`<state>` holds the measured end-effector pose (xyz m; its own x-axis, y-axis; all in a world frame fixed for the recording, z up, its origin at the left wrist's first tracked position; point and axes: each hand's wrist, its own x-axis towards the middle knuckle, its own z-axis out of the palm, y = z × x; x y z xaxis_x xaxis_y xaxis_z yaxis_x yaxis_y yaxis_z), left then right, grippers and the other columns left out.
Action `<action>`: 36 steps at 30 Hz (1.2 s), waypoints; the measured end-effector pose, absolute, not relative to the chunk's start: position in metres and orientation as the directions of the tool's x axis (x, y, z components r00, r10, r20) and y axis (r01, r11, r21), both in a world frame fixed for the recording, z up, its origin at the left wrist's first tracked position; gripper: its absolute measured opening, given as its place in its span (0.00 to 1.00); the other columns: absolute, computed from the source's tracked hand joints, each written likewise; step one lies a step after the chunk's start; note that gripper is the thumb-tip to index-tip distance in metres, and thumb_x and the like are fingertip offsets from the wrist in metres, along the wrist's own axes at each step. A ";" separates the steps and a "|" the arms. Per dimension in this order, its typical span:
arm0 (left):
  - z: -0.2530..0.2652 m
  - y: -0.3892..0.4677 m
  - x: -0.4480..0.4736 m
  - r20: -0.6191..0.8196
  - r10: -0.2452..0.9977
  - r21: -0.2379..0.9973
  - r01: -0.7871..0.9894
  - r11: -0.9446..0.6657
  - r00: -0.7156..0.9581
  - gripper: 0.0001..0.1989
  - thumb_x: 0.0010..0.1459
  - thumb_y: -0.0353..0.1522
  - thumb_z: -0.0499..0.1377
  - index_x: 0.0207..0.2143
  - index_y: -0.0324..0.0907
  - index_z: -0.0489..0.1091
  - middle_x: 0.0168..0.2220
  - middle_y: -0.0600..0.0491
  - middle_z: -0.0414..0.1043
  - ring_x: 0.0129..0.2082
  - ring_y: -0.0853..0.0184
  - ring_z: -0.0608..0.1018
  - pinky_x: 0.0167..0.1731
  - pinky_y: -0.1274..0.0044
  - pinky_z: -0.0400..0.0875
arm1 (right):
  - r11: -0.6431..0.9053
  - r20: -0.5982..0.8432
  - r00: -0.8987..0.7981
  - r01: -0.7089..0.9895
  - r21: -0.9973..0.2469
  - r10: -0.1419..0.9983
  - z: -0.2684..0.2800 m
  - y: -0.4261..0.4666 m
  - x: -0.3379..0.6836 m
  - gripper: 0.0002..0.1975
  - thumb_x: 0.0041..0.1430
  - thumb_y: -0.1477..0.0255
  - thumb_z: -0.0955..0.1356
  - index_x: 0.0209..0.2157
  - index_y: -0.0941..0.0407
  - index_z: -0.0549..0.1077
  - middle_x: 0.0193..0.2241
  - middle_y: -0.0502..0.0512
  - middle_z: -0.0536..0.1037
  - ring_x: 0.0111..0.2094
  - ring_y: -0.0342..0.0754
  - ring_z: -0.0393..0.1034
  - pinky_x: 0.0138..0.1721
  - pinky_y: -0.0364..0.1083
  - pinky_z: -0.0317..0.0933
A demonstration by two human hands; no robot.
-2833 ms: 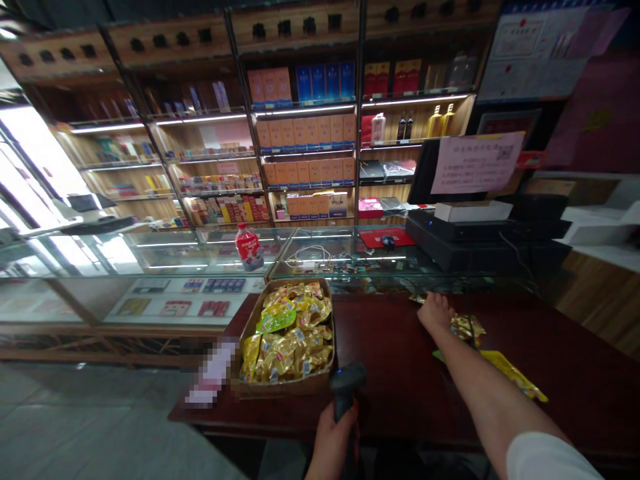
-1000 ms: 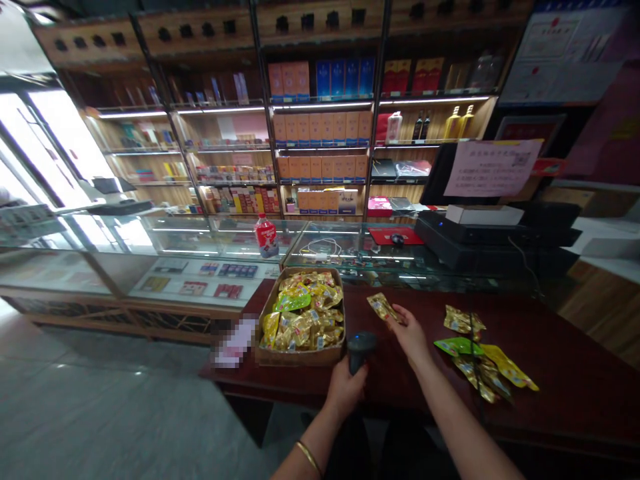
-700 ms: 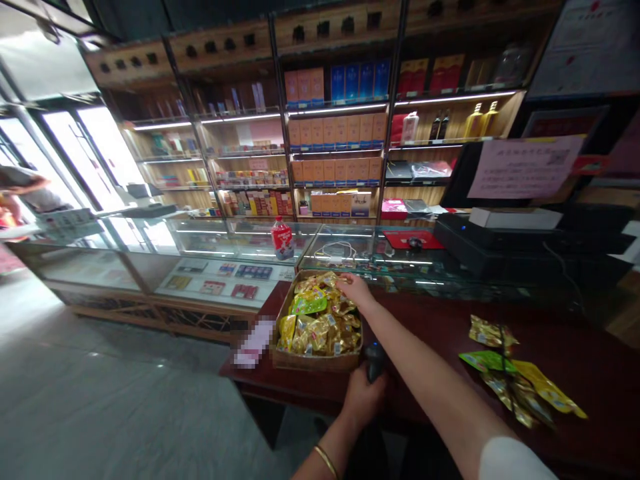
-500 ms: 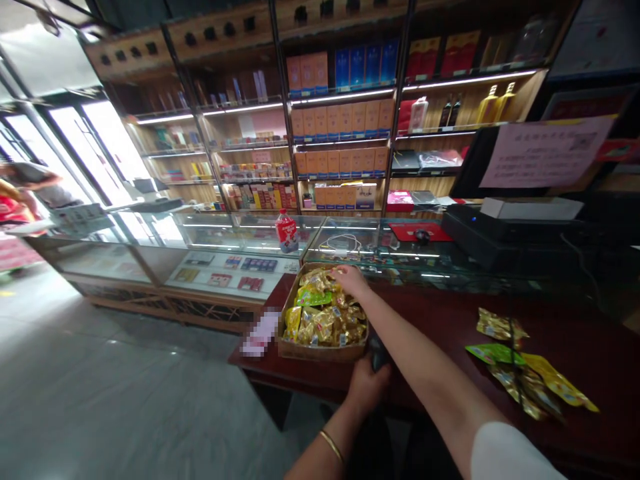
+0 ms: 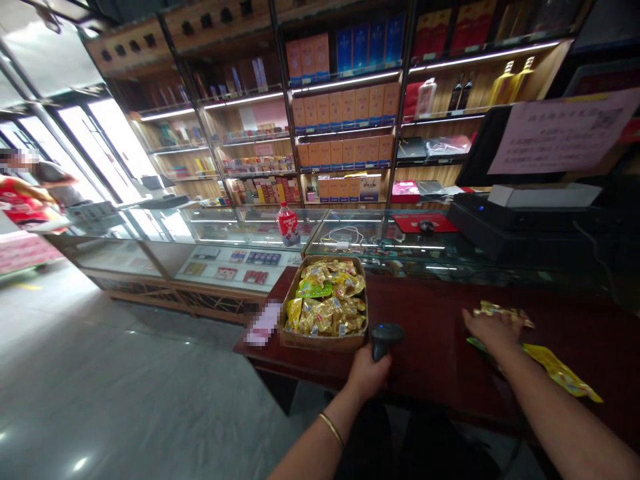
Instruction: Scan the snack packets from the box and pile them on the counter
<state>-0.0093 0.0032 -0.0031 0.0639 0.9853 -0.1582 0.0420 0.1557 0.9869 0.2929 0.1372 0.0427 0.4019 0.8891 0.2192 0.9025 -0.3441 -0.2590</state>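
Gripping scanner [image 5: 387, 335] in left hand [image 5: 370, 373] with wrapped fingers, pointing toward one o'clock. Holding right hand [image 5: 496, 338] beside gold packet [image 5: 521, 316] on table [image 5: 425, 313], just past fingers at one o'clock, aligned ten-to-four; cannot tell whether pinching.

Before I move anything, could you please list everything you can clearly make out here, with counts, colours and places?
Scanner: one, dark grey, above the desk's front
Carton: one, brown, left on the desk
Packed sachets: many, mostly gold, inside the carton
Loose sachets: several, gold, yellow, green, right on the desk
Blurred item: one, pinkish, left of the carton
Desk: one, reddish-brown, foreground
Bottle: one, red and grey, on the glass counter
Mouse: one, dark, on a red mat
Monitor: one, black, right, behind pink paper
Shelf boxes: many, orange, blue, red, background
People: at least two, red and grey clothes, far left
Left hand: one, gripping the scanner
Right hand: one, at the loose sachets
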 end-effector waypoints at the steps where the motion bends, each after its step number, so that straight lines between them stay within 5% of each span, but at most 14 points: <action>1: -0.002 0.003 -0.009 -0.162 0.985 0.986 0.042 0.159 0.060 0.09 0.54 0.37 0.60 0.34 0.42 0.65 0.18 0.61 0.64 0.12 0.73 0.66 0.13 0.82 0.60 | -0.308 0.197 0.356 0.921 -0.239 0.913 0.038 0.133 0.286 0.13 0.63 0.67 0.73 0.45 0.61 0.78 0.51 0.65 0.79 0.57 0.64 0.70 0.60 0.71 0.55; 2: -0.001 0.004 -0.010 -0.164 0.985 0.986 0.044 0.162 0.055 0.09 0.54 0.37 0.60 0.35 0.42 0.65 0.18 0.61 0.64 0.12 0.73 0.66 0.13 0.82 0.60 | -0.269 0.180 0.309 0.939 -0.216 0.934 0.032 0.128 0.276 0.13 0.65 0.65 0.72 0.47 0.58 0.77 0.51 0.58 0.79 0.56 0.58 0.71 0.61 0.67 0.58; 5: 0.001 0.006 -0.010 -0.169 0.985 0.984 0.067 0.166 0.035 0.11 0.55 0.39 0.60 0.34 0.42 0.66 0.18 0.61 0.65 0.12 0.73 0.67 0.13 0.82 0.60 | -0.052 0.197 0.091 0.979 -0.196 0.976 0.012 0.105 0.235 0.14 0.66 0.64 0.71 0.49 0.57 0.76 0.54 0.58 0.77 0.57 0.57 0.70 0.60 0.63 0.60; 9: 0.002 0.007 -0.010 -0.165 0.985 0.984 0.074 0.162 0.045 0.13 0.55 0.42 0.61 0.34 0.42 0.66 0.18 0.60 0.66 0.12 0.72 0.68 0.13 0.82 0.60 | 0.159 0.267 -0.092 0.958 -0.238 0.959 -0.009 0.079 0.198 0.18 0.67 0.71 0.67 0.57 0.55 0.73 0.62 0.58 0.73 0.66 0.53 0.61 0.66 0.56 0.52; 12: 0.001 0.007 -0.011 -0.152 0.987 0.987 0.055 0.149 0.059 0.15 0.55 0.44 0.61 0.34 0.42 0.66 0.18 0.60 0.66 0.12 0.72 0.67 0.13 0.81 0.61 | 0.123 0.330 -0.012 0.940 -0.318 0.944 -0.015 0.072 0.199 0.25 0.67 0.72 0.62 0.64 0.58 0.66 0.67 0.63 0.65 0.68 0.54 0.56 0.66 0.53 0.52; 16: 0.001 0.007 -0.012 -0.137 0.987 0.990 0.028 0.135 0.083 0.17 0.54 0.44 0.63 0.37 0.40 0.68 0.18 0.60 0.66 0.12 0.73 0.66 0.13 0.81 0.60 | -0.034 0.365 0.210 0.901 -0.433 0.907 -0.023 0.066 0.207 0.33 0.63 0.66 0.63 0.65 0.68 0.61 0.64 0.79 0.65 0.65 0.70 0.58 0.62 0.67 0.52; 25: 0.013 -0.003 -0.020 -0.120 0.971 0.993 0.013 0.120 0.209 0.18 0.53 0.44 0.65 0.35 0.40 0.67 0.19 0.61 0.65 0.14 0.74 0.65 0.15 0.82 0.58 | 0.126 0.498 0.286 0.756 -0.642 0.819 -0.031 0.052 0.212 0.26 0.64 0.62 0.62 0.61 0.55 0.70 0.50 0.63 0.71 0.51 0.56 0.70 0.56 0.54 0.65; 36: 0.023 -0.005 -0.023 -0.127 0.945 0.990 0.095 0.102 0.303 0.20 0.54 0.45 0.64 0.38 0.37 0.71 0.17 0.62 0.62 0.13 0.76 0.62 0.15 0.82 0.55 | 0.285 0.576 0.260 0.669 -0.686 0.775 -0.024 0.047 0.210 0.23 0.67 0.68 0.60 0.60 0.51 0.72 0.52 0.61 0.71 0.53 0.54 0.70 0.56 0.54 0.67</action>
<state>-0.0235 -0.0047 0.0229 0.3027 0.9446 -0.1266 0.0952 0.1022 0.9902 0.2101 0.0469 -0.0240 0.2604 0.7749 0.5759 0.6689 0.2853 -0.6864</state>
